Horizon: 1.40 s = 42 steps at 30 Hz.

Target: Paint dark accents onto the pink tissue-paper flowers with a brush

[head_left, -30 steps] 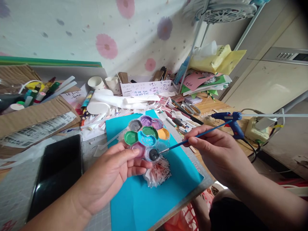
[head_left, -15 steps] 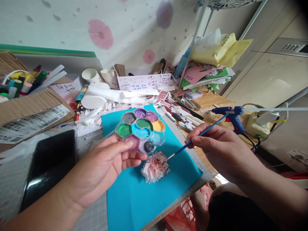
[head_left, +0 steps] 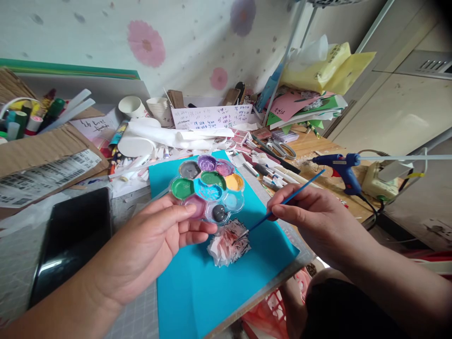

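A: Far left first?

B: Cardboard box with a barcode label, at the left edge of the tabletop. Just right of it, a black phone, flat, screen dark, on a gridded mat.

A: Left hand?

B: Left hand clasped on the near rim of the paint palette, thumb on top, fingers underneath. Held roughly level above the blue paper sheet; contact with the sheet not determinable. Wells filled with green, grey, purple, pink, yellow and blue, plus one dark blob in the nearest well.

A: Under the palette?

B: Paper flower, white and pink with dark streaks, lying on the blue sheet, just beside the left fingertips.

A: Right side?

B: Right hand pinched around a thin blue brush, handle slanting up to the right. Bristle tip touching the flower's upper edge.

A: Beyond that?

B: Scissors among pens behind the brush. Blue glue gun further right, standing on the tabletop, well apart from both hands.
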Tool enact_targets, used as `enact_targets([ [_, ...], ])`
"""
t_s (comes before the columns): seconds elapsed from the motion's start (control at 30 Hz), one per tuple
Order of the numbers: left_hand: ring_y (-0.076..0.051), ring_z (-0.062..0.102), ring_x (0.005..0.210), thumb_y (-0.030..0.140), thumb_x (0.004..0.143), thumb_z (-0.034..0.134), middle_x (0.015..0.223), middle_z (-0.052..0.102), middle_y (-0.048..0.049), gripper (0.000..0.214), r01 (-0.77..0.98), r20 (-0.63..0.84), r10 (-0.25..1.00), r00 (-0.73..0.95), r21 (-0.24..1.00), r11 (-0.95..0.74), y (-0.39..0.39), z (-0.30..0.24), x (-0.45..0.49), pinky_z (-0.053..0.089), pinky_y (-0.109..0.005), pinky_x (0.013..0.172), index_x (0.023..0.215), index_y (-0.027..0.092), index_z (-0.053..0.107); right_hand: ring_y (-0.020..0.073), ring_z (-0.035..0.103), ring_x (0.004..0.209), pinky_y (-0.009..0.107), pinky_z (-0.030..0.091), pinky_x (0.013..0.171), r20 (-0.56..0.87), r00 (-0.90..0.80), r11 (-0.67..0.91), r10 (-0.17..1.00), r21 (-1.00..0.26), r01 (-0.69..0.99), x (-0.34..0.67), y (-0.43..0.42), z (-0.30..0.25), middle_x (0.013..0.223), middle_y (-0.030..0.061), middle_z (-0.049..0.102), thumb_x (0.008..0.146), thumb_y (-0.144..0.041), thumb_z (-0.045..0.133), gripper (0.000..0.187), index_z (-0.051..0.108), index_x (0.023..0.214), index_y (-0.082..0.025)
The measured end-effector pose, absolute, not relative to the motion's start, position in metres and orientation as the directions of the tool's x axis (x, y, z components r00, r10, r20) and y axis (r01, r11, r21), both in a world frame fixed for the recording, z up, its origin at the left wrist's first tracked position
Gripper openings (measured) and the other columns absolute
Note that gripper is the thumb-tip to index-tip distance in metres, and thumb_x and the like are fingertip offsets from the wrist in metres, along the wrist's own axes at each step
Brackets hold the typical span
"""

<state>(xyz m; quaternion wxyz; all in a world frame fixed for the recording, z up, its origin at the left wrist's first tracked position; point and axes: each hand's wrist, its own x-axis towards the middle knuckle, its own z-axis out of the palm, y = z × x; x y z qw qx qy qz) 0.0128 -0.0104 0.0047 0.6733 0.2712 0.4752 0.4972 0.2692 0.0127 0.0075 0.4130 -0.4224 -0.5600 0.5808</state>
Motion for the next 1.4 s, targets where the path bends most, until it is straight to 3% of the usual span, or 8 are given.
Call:
enact_targets([
  [0.53, -0.024, 0.077, 0.069, 0.021, 0.068, 0.084, 0.074, 0.078, -0.0014, 0.018, -0.418, -0.365, 0.928, 0.071, 0.834, 0.360, -0.011, 0.007, 0.015, 0.059, -0.030, 0.061, 0.078, 0.020, 0.068, 0.0104, 0.062, 0.070, 0.020, 0.049, 0.068, -0.026, -0.259, -0.020, 0.966, -0.999, 0.026, 0.265, 0.010, 0.008, 0.073, -0.0018, 0.072, 0.077, -0.034, 0.084, 0.013, 0.075, 0.076, -0.024],
  [1.1, -0.024, 0.077, 0.067, 0.027, 0.060, 0.088, 0.071, 0.078, -0.0022, 0.022, -0.420, -0.369, 0.927, 0.070, 0.832, 0.363, -0.011, 0.006, 0.016, 0.058, -0.028, 0.057, 0.070, 0.021, 0.069, 0.0125, 0.060, 0.068, 0.022, 0.047, 0.065, -0.034, -0.269, 0.003, 0.963, -0.991, 0.136, 0.265, 0.006, 0.012, 0.073, 0.0001, 0.071, 0.076, -0.038, 0.083, 0.017, 0.074, 0.074, -0.024],
  [1.4, -0.023, 0.077, 0.070, 0.022, 0.071, 0.082, 0.075, 0.077, -0.0018, 0.016, -0.413, -0.369, 0.925, 0.088, 0.832, 0.371, -0.014, 0.012, 0.017, 0.057, -0.029, 0.061, 0.075, 0.019, 0.066, 0.0146, 0.057, 0.064, 0.025, 0.045, 0.060, -0.021, -0.227, 0.015, 0.974, -0.988, 0.152, 0.260, 0.005, 0.017, 0.068, 0.0021, 0.069, 0.067, -0.041, 0.088, 0.025, 0.073, 0.072, -0.022],
])
